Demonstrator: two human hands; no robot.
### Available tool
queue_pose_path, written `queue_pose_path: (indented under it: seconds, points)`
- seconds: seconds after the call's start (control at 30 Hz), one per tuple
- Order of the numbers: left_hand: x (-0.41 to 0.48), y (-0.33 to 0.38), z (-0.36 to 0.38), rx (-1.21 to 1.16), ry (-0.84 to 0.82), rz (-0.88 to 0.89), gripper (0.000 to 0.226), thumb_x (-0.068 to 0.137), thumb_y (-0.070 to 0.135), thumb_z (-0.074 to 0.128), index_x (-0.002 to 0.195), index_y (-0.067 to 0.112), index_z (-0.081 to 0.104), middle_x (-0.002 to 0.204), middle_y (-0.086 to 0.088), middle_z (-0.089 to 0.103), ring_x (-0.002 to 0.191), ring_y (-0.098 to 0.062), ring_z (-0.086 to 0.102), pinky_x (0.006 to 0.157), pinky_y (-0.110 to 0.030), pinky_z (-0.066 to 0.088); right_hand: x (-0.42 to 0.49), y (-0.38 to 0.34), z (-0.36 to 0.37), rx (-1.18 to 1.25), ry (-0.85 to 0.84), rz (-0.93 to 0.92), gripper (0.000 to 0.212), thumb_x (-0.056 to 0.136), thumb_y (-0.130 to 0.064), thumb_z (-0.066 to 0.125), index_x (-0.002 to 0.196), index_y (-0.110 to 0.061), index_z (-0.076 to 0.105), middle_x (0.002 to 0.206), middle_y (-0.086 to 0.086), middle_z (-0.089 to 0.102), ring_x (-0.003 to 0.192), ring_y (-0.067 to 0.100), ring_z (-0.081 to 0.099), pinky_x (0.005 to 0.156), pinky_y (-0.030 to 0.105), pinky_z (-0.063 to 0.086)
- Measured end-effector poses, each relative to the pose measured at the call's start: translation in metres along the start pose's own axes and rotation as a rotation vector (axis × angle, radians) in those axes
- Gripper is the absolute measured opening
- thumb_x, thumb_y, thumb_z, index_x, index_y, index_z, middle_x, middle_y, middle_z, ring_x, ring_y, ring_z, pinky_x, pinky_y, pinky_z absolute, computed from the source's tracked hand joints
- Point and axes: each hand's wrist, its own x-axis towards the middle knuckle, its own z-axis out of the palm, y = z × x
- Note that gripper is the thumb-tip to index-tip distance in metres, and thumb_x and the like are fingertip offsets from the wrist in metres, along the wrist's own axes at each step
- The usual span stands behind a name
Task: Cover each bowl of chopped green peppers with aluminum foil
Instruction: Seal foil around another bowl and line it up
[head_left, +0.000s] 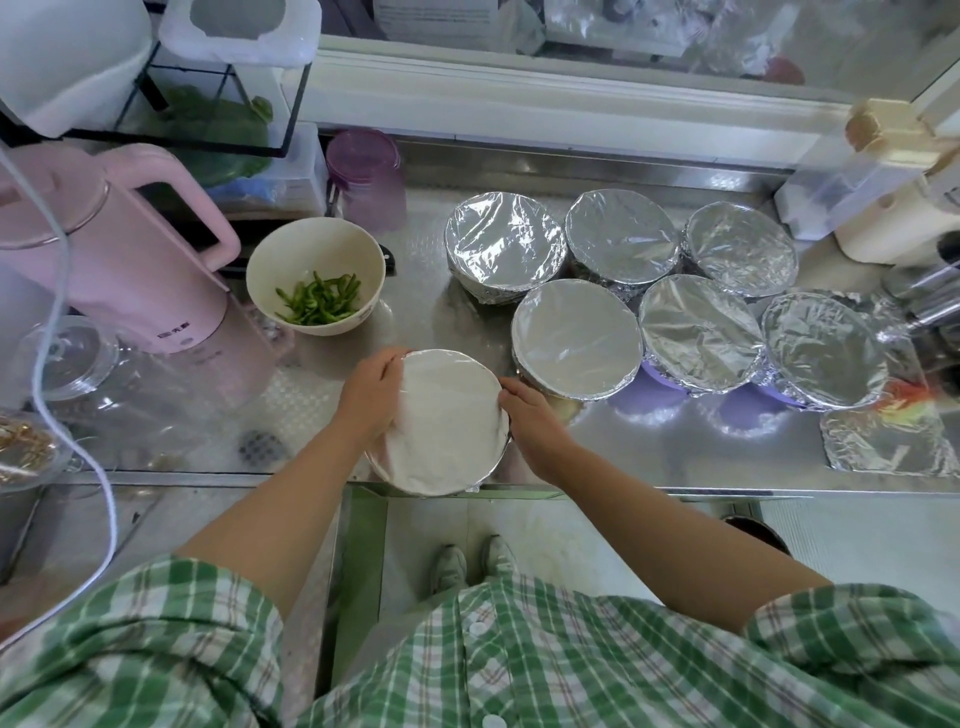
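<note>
My left hand (371, 389): fingers curled over the far-left rim of the foil-covered bowl (447, 421), gripping the foil edge there.
My right hand (530, 421): curled against the right rim of the same bowl, fingers clamped on the foil at its side.
Foil-covered bowl: between my two hands at the near edge of the table (675, 447), about the middle. Its top is fully covered by smooth foil, so I cannot see what is inside.
Open bowl (317, 244): cream, standing farther away and to the left of the one I hold, apart from it, with no foil on it.
Chopped green peppers (319, 304): a small heap of strips in the bottom of the open bowl.
Six wrapped bowls (576, 338): to the right, in two rows of three packed close together. The near-left one sits just beside my right hand.
Foil sheet (883, 441): a crinkled piece lying flat on the near right of the table, well apart from my hands.
Pink kettle (119, 260): on the left, just beside the open bowl.
Purple container (366, 176): on the far side, behind the open bowl.
</note>
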Motion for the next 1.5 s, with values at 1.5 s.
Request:
queue_pose_path:
  seconds: [1.5]
  points:
    - [-0.045,-0.018,0.023,-0.361,0.281,-0.301,0.025,0.102,0.012,0.03,0.088,0.007,0.05,0.073,0.002,0.043,0.076,-0.017,0.04,0.063,-0.029,0.034,-0.006,-0.006,-0.001,-0.092,0.02,-0.057,0.028,0.1,-0.009,0.039,0.114,-0.018,0.062,0.106,0.0,0.065,0.096,0.013,0.057,0.095,0.031,0.045]
